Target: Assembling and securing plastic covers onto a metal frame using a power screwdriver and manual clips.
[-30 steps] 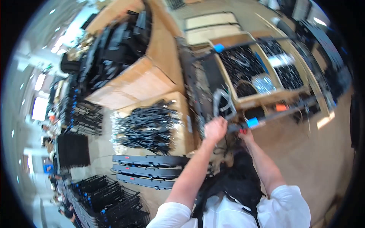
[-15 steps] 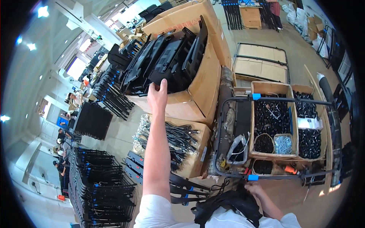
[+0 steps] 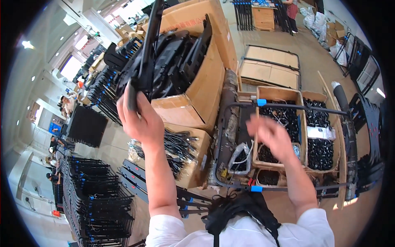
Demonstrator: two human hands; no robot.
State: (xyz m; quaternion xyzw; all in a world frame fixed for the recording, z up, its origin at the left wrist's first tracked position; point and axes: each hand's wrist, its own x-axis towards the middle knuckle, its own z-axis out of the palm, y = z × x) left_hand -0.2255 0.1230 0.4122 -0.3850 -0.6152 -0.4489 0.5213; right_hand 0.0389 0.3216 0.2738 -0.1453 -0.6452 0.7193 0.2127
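My left hand [image 3: 142,123] is closed round the lower end of a long black plastic cover [image 3: 148,55], which stands almost upright before a big cardboard carton [image 3: 205,96]. More black plastic covers [image 3: 179,57] lean in the carton behind it. On the right, my right hand [image 3: 273,138] hangs over a compartmented box [image 3: 303,136] of small black parts. Motion smears its fingers, so I cannot make out whether they hold anything. A black tubular frame [image 3: 329,110] with blue clips lies across that box.
Bundled black cables [image 3: 181,146] lie on a lower carton left of centre. Rows of folded black frames [image 3: 94,197] stand at the lower left. A black bag [image 3: 238,212] is against my body. Farther left, several people are in the background.
My left hand has drawn one black cover up and toward me from the carton. From low beside my body, my right hand has risen to above the parts box.
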